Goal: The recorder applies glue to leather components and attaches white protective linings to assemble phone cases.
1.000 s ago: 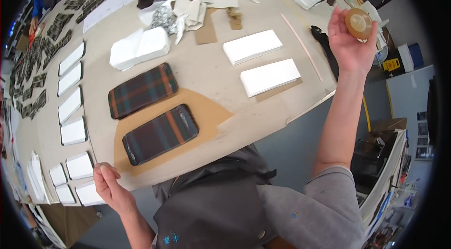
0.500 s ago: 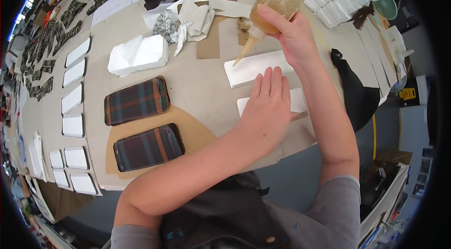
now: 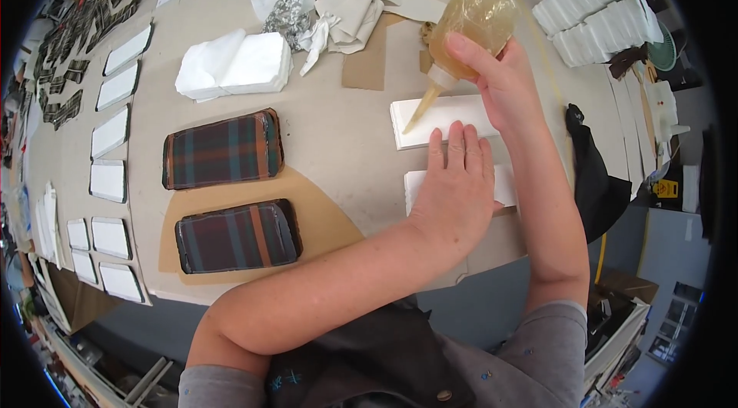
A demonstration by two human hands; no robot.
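Observation:
My right hand (image 3: 507, 81) is closed around a clear squeeze bottle (image 3: 473, 23) of yellowish liquid, tipped downward. Its narrow nozzle points at the left end of a white rectangular stack (image 3: 453, 112) of thin pieces; I cannot tell whether the tip touches. My left hand (image 3: 457, 185) is open and palm down, fingers stretched out, with fingertips at the near edge of that stack. Under the left palm lies a second white piece (image 3: 415, 183), partly hidden. To the left are two dark plaid padded panels (image 3: 223, 150), the nearer one on a tan sheet (image 3: 327, 212).
A folded white stack (image 3: 234, 62) stands beyond the panels, beside crumpled paper (image 3: 346, 12). White dark-edged pieces (image 3: 111, 179) line the table's left side. More white stacks (image 3: 596, 19) are at far right, and a black cloth (image 3: 596, 185) hangs over the right edge.
The nozzle has moved toward me along the left end of the white stack. My left hand stays flat in the same place. The whole view has shifted slightly.

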